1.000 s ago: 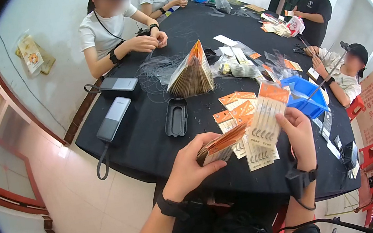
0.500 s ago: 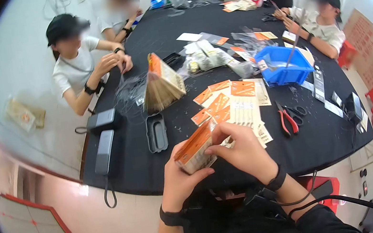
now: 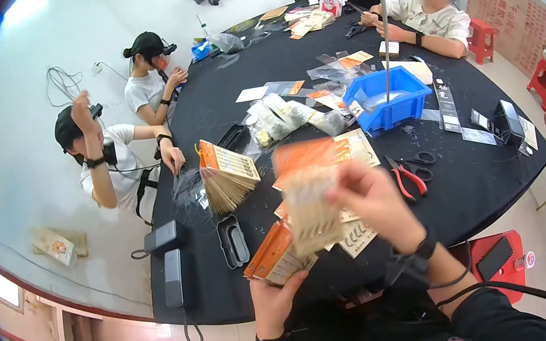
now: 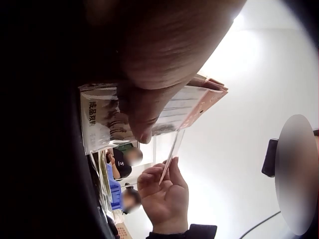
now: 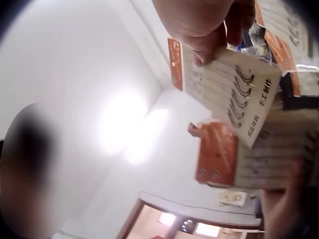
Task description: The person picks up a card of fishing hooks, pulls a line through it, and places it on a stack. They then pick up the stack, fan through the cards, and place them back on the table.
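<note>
My left hand grips a thick stack of orange-topped fishing hook packets, its thumb lying across the front one in the left wrist view. A single hook packet is pinched between the thumb and fingers of my right hand. Blurred in the head view, this packet overlaps the stack's upper right edge. In the right wrist view it shows a row of dark hooks on a pale card. Several loose hook packets lie on the table, partly hidden behind my right hand and the raised packet.
A fanned bundle of packets stands at left, near an open black case and two power banks. Red-handled pliers, scissors and a blue bin are at right. Other people sit and stand around the black-covered table.
My right hand, first holding a packet apart at right, came to the stack in my left hand, and now holds a packet above it. The head view has turned; the person at left has raised an arm.
</note>
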A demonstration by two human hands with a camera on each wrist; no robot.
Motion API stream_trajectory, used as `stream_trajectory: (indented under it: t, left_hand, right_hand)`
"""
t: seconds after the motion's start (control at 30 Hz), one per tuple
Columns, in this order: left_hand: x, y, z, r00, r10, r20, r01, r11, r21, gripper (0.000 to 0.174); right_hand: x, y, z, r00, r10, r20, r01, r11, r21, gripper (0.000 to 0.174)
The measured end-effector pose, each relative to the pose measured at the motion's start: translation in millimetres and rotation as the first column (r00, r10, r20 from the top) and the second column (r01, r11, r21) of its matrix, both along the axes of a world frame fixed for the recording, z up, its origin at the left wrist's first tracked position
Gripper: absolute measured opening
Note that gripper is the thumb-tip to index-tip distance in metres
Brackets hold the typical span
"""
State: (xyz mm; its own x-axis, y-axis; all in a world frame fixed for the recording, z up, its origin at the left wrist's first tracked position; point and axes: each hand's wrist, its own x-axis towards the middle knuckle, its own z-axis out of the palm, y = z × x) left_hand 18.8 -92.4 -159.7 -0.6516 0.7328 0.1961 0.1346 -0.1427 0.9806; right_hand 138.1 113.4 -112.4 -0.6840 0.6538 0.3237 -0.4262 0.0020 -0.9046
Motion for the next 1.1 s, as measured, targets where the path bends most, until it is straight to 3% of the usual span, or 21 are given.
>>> stream_trajectory:
  t: [0.07,0.13,0.23,0.27,0.33,0.4,0.47,0.53,0.6,0.67,0.8,0.9,1.0,1.07,1.1]
  left_hand:
    - [0.9,-0.5,0.9,0.999,-0.008,0.032,0.009,1.000,-0.024,0.050]
    - [-1.0,-1.0,-0.6,1.000,-0.009,-0.006,0.008,0.999,-0.043,0.053]
    - [-1.3,-0.1,-1.8,1.000,-0.004,-0.023,0.003,0.999,-0.043,0.053]
    - [-1.2,0.5,-1.8,1.000,-0.002,-0.023,0.001,0.999,-0.042,0.053]
    - [-1.0,0.7,-0.1,0.998,-0.004,-0.056,0.002,0.999,-0.043,0.053]
    - [-1.6,-0.3,0.1,0.998,-0.002,-0.070,-0.001,0.999,-0.047,0.053]
    - [-1.6,-1.1,-1.6,0.998,-0.009,-0.065,0.006,0.998,-0.056,0.053]
    - [-4.3,-1.8,-6.6,1.000,-0.023,-0.012,0.022,0.997,-0.068,0.054]
    - [-3.2,-1.4,-8.1,0.999,-0.035,0.033,0.037,0.997,-0.067,0.055]
    - [-1.2,-1.5,-6.0,0.997,-0.027,0.070,0.031,0.998,-0.056,0.056]
    - [-1.7,-1.8,-1.6,0.998,-0.054,-0.015,0.053,0.998,-0.043,0.059]
    - [-4.7,-2.1,-6.2,0.995,-0.028,-0.091,0.020,0.996,-0.087,0.059]
    - [-3.2,-1.0,1.5,0.983,-0.018,-0.181,-0.003,0.994,-0.113,0.056]
    - [-1.1,-0.1,4.4,0.983,-0.009,-0.183,-0.007,0.996,-0.087,0.053]
    - [-0.3,0.4,5.5,0.983,-0.007,-0.186,-0.007,0.997,-0.075,0.052]
  right_hand:
    - [14.5,20.9,19.3,0.997,-0.077,-0.011,0.076,0.997,-0.027,0.011]
    - [25.1,37.0,27.5,0.990,-0.106,0.095,0.113,0.991,-0.068,0.021]
    - [31.3,57.0,3.7,0.871,-0.327,0.367,0.234,0.933,0.274,0.035]
    - [32.2,48.0,5.6,0.769,-0.454,0.451,0.310,0.881,0.358,0.045]
    - [30.8,42.7,-16.0,0.643,-0.750,0.157,0.403,0.505,0.763,0.046]
    - [30.6,13.0,3.5,0.784,-0.566,0.255,0.357,0.747,0.561,0.042]
    - [26.3,-10.1,0.5,0.931,-0.172,0.323,0.012,0.897,0.442,0.041]
    - [14.2,-34.5,-10.5,0.972,0.043,0.232,-0.162,0.835,0.525,0.035]
    - [7.1,-55.5,-7.4,0.963,-0.019,0.267,-0.094,0.910,0.404,0.029]
    - [1.5,-56.6,-13.6,0.964,-0.064,0.259,-0.049,0.912,0.406,0.028]
    - [-3.5,-49.2,-21.0,0.957,-0.029,0.287,-0.091,0.915,0.394,0.024]
    - [-1.7,-36.9,-22.7,0.982,-0.057,0.179,-0.020,0.916,0.401,0.019]
    - [7.3,-13.8,-17.5,0.994,0.012,0.112,-0.030,0.986,0.161,0.012]
    - [16.1,-4.2,6.1,1.000,-0.025,-0.017,0.024,0.999,-0.042,0.010]
    - [20.8,13.0,1.4,1.000,-0.026,-0.014,0.026,0.999,0.019,0.014]
